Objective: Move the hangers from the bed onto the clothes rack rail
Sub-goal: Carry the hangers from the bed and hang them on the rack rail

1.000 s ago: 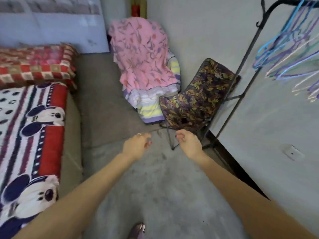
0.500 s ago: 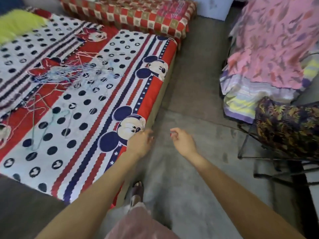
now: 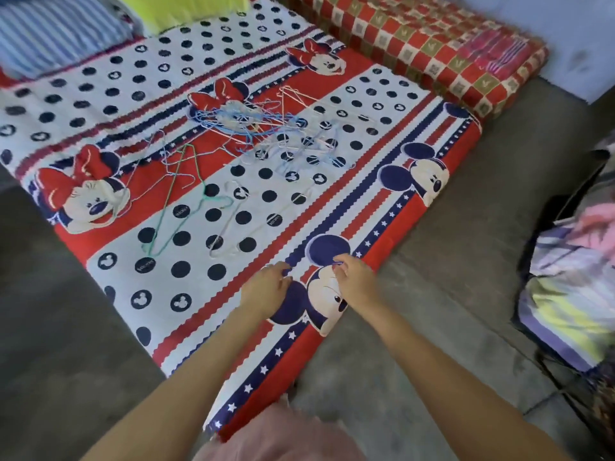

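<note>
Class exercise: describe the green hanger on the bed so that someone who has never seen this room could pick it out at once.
Start at the bed with the cartoon-mouse cover. Left of the tangled pile of hangers in the middle, the green hanger lies by itself across red and polka-dot cloth. It is the only green one; its neighbours are white, blue or pale.

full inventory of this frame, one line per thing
bed cover: one, red, white and navy cartoon print, spread over the bed.
tangled hangers: a heap, count unclear, blue, white and pale, mid bed.
green hanger: one, lying nearer, left of centre.
white hanger: one, beside the green one.
checked bedding: one, red and tan, far end.
yellow-green pillow: one, top edge.
striped cloth: a pile, pastel, right.
floor: grey.
left hand: empty, over the bed edge.
right hand: empty, beside it.
</note>
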